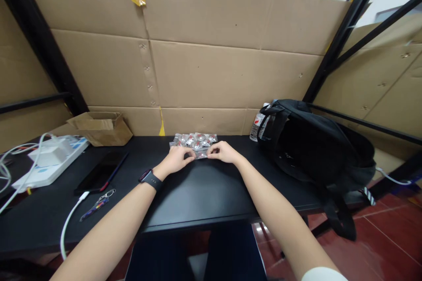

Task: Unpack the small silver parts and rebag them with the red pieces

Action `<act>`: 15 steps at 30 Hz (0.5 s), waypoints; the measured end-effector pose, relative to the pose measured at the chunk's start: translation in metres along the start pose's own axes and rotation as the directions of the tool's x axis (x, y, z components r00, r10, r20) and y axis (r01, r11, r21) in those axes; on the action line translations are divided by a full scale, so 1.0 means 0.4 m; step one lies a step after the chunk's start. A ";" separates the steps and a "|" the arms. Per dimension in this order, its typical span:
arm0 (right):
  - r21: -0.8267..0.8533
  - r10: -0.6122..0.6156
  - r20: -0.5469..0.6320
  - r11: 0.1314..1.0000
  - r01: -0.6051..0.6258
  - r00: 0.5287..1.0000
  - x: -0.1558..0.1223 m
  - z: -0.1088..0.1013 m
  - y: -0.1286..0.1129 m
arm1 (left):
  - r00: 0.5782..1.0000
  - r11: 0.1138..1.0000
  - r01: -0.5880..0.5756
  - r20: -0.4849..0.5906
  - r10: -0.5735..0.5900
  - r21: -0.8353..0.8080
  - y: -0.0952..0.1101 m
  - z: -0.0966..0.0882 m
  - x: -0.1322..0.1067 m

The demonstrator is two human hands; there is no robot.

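Small clear plastic packets (197, 138) with silvery and red contents lie in rows on the black table, near the cardboard wall. In front of them is another clear plastic packet (201, 154), held between my two hands. My left hand (179, 158), with a dark watch on its wrist, pinches the packet's left end with thumb and fingers. At its right end my right hand (225, 152) has thumb and forefinger closed on the edge. What exactly the packets contain is too small to tell.
A black backpack (316, 145) and a water bottle (258, 126) stand to the right. On the left are an open cardboard box (107, 129), a white power strip (52, 171) with cables, a tablet (99, 170) and a keychain (98, 205). Cardboard (211, 74) walls the back.
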State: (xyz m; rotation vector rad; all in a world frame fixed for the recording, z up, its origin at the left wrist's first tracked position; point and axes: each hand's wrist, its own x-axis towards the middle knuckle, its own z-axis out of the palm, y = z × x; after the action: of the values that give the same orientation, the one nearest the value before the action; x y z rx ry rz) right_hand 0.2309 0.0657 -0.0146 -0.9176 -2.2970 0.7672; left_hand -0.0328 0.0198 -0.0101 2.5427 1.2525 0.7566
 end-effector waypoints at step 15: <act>-0.267 -0.014 -0.011 0.964 0.010 1.000 -0.001 0.048 -0.023 | 0.981 0.965 0.193 -0.006 -0.195 0.178 0.010 0.048 -0.004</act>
State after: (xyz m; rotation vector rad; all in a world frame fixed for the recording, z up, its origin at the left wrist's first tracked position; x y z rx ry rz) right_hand 0.2146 0.0540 -0.0218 -1.0204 -2.4313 0.4491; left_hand -0.0206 0.0169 -0.0255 2.5024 1.6033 0.6121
